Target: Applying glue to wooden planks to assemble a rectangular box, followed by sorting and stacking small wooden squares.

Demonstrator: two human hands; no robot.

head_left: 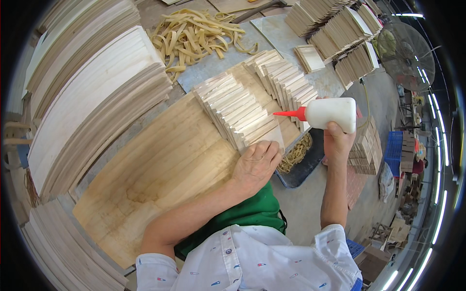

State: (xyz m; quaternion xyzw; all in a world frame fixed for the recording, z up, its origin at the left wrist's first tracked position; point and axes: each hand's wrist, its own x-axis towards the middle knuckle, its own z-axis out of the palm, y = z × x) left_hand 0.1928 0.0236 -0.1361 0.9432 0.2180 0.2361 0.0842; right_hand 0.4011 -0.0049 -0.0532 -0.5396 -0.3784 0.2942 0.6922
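In my right hand [338,141] is a white squeeze bottle [330,113] with a red nozzle, held on its side. The nozzle points left, and its tip is just above the near end of a row of overlapping small wooden boards [225,104]. My left hand [257,166] has its fingers curled over the nearest small wooden board [273,137] of that row. Wet-looking shiny patches show on several boards. A second overlapping row of boards [284,77] lies farther right. Under both rows is a large wooden panel [170,150].
Stacks of long wooden panels [97,92] stand at the left. Beyond the panel lies a heap of yellowish bands [194,36]. Bundled small boards [340,36] sit at the far right. Below the table edge, a dark tub [294,181] holds more bands. A large fan [407,56] stands beyond.
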